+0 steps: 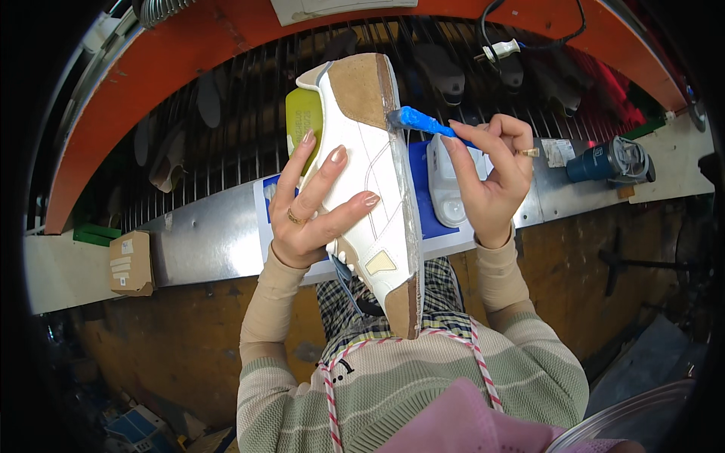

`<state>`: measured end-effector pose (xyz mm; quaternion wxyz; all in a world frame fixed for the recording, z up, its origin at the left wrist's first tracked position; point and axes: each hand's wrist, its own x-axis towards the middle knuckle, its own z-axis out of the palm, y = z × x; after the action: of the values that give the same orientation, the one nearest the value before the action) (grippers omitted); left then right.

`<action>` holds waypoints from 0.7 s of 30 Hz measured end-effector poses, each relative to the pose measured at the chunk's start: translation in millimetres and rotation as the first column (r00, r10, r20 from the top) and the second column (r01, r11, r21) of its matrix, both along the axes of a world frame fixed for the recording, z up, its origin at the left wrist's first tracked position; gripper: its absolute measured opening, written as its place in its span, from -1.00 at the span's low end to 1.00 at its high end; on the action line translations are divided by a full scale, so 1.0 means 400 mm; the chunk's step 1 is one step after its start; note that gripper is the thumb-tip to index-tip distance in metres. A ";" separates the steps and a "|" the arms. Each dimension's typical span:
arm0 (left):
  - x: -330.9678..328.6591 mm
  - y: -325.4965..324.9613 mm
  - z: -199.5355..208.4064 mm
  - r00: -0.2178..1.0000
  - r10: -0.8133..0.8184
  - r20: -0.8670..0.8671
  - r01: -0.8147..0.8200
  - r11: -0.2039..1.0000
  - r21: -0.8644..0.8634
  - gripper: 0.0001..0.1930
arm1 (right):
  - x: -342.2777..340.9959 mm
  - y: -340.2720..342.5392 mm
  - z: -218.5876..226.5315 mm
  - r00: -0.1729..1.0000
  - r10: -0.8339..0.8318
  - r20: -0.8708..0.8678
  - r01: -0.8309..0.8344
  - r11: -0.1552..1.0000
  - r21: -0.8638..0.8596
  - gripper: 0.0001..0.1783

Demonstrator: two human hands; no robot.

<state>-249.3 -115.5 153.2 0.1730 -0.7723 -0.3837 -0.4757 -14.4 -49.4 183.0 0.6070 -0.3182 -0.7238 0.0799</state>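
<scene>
A white shoe upper (362,174) with tan suede at heel and toe stands lengthwise in front of me, its bottom edge facing right. A yellow-green shoe last (302,124) shows at its opening. My left hand (313,208) grips the shoe from the left, fingers spread across its white side. In my right hand (495,166), thumb and fingers are closed on a blue-handled brush (423,121). The brush's tip touches the shoe's lower edge beside the tan heel panel. A wet-looking, shiny band runs along that edge. The shoe's far side is hidden.
Below the shoe, a white container (447,189) stands on a blue-and-white sheet (434,219) on the metal ledge (204,238). A teal tumbler (608,160) is at the right, a cardboard box (131,263) at the left. Beyond, several shoe parts (442,72) lie on dark rollers under an orange frame (128,124).
</scene>
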 end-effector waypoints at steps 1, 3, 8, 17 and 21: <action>-0.001 0.001 0.000 1.000 -0.007 0.004 0.007 1.000 0.002 -0.50 | 0.009 0.006 0.007 0.999 0.041 0.027 -0.040 0.999 -0.024 -0.75; -0.002 0.003 0.001 1.000 0.001 0.010 -0.001 1.000 0.007 -0.51 | 0.025 0.011 0.014 0.992 0.115 0.046 -0.110 0.989 -0.097 -0.76; -0.006 0.007 0.001 1.000 0.015 0.021 -0.015 1.000 0.015 -0.50 | 0.062 -0.003 0.015 0.959 0.271 0.083 -0.246 0.942 -0.228 -0.77; 0.016 0.013 -0.017 0.991 0.003 0.137 -0.007 1.000 0.023 -0.52 | 0.015 -0.026 -0.047 0.852 0.326 -0.411 -0.504 0.722 -0.473 -0.83; 0.015 0.035 -0.016 0.990 0.001 0.140 -0.010 0.998 0.066 -0.54 | -0.010 -0.080 -0.089 0.820 0.203 -0.535 -0.530 0.621 -0.577 -0.88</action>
<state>-243.4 -101.3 147.0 0.1726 -0.7299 -0.3809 -0.5407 -18.6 -81.4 147.3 0.5476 -0.3410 -0.5390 0.5415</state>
